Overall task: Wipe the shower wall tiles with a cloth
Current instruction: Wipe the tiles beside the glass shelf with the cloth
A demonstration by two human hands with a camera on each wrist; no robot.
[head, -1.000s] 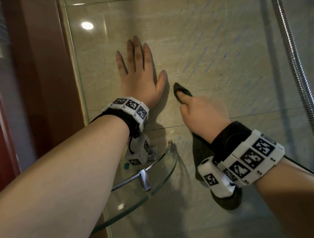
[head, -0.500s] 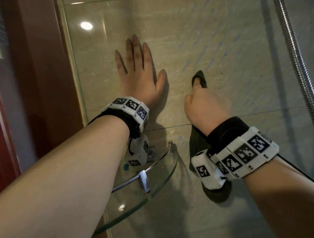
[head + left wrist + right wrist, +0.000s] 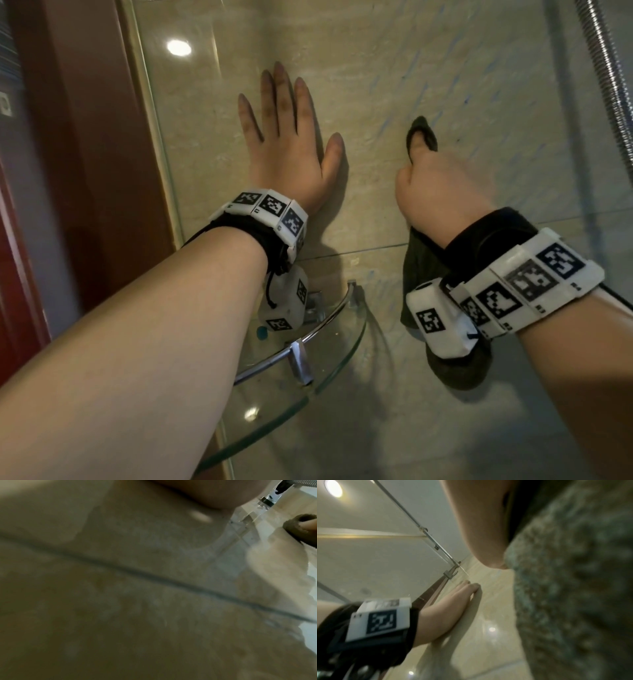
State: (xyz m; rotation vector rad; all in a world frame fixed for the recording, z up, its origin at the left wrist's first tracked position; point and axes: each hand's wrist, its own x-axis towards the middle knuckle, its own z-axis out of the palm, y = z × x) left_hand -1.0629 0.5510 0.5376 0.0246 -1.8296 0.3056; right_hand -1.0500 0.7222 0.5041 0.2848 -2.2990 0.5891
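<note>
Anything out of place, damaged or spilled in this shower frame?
Nothing stands out. The left hand lies flat on the wall tiles; the right hand grips the dark cloth against them. The glass corner shelf looks intact, with only a small teal item on it.

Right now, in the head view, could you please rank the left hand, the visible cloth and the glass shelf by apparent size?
1. Glass shelf
2. Left hand and cloth: too close to rank, since the right hand hides part of the cloth.
</note>
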